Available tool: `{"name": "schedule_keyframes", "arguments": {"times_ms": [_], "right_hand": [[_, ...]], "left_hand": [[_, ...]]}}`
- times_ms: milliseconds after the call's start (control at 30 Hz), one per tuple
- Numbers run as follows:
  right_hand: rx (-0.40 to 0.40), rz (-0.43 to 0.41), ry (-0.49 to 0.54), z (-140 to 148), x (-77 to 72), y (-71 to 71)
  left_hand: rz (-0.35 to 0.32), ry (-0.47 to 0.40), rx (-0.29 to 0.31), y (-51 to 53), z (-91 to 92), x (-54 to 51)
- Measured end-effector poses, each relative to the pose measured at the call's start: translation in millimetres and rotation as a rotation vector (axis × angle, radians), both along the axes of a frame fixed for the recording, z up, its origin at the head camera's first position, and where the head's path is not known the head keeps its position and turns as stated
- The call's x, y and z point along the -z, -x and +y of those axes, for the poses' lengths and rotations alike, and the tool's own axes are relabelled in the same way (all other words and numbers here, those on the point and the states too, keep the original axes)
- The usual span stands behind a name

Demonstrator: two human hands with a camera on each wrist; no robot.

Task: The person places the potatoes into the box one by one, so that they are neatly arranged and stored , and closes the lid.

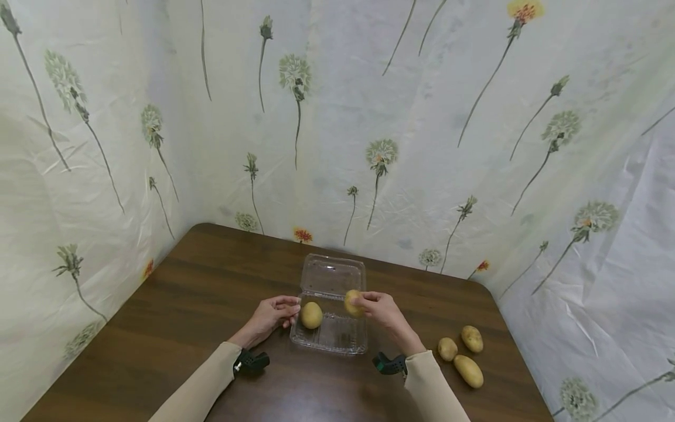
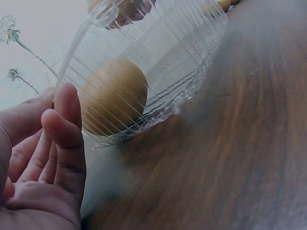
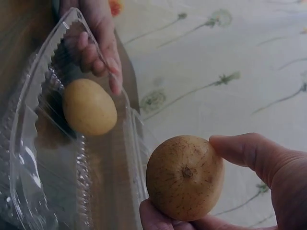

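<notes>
A clear plastic clamshell container [image 1: 329, 343] lies on the table with its lid [image 1: 333, 274] folded back toward the wall. One potato [image 1: 312, 315] sits in its left part, seen through the ribbed side in the left wrist view. My left hand [image 1: 274, 315] pinches the container's left rim between thumb and fingers. Above the right part of the container, my right hand [image 1: 384, 309] holds a second potato [image 3: 186, 178] between thumb and fingertips. In the right wrist view that potato is apart from the container, its brown-speckled end toward the camera.
Three more potatoes, a small one [image 1: 447, 349], a spotted one [image 1: 471, 339] and a long one [image 1: 468, 371], lie on the brown wooden table [image 1: 232, 275] at the right. A flower-printed curtain [image 1: 337, 117] hangs around the table's back and sides.
</notes>
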State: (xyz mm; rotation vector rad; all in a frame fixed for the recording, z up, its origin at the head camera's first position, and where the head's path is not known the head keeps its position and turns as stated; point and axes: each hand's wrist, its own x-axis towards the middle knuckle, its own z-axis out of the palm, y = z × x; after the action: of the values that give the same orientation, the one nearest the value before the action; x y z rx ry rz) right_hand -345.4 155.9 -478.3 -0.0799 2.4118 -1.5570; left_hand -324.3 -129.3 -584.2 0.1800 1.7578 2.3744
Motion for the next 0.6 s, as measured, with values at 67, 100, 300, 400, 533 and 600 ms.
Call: {"name": "schedule_keyframes", "arguments": {"times_ms": [67, 100, 300, 400, 533, 600], "right_hand": [[0.004, -0.003, 0.004, -4.4, 1.8, -0.6], [0.002, -0.002, 0.007, -6.2, 2.8, -0.7], [-0.029, 0.006, 0.012, -16.2, 10.2, -0.8], [-0.038, 0.012, -0.014, -21.4, 13.7, -2.0], [-0.041, 0.025, -0.05, -27.5, 18.2, -4.7], [-0.033, 0.033, -0.063, -30.5, 20.3, -5.6]], "left_hand": [[0.005, 0.005, 0.0, 0.7, 0.0, -0.1], [0.008, 0.009, -0.001, 1.1, -0.1, -0.1], [0.013, 0.026, -0.011, 2.2, -0.5, 0.9], [0.012, 0.027, -0.01, 1.7, -0.5, 1.2], [0.011, 0.032, -0.006, 0.5, -0.5, 2.1], [0.009, 0.033, -0.004, 0.2, -0.5, 3.0]]}}
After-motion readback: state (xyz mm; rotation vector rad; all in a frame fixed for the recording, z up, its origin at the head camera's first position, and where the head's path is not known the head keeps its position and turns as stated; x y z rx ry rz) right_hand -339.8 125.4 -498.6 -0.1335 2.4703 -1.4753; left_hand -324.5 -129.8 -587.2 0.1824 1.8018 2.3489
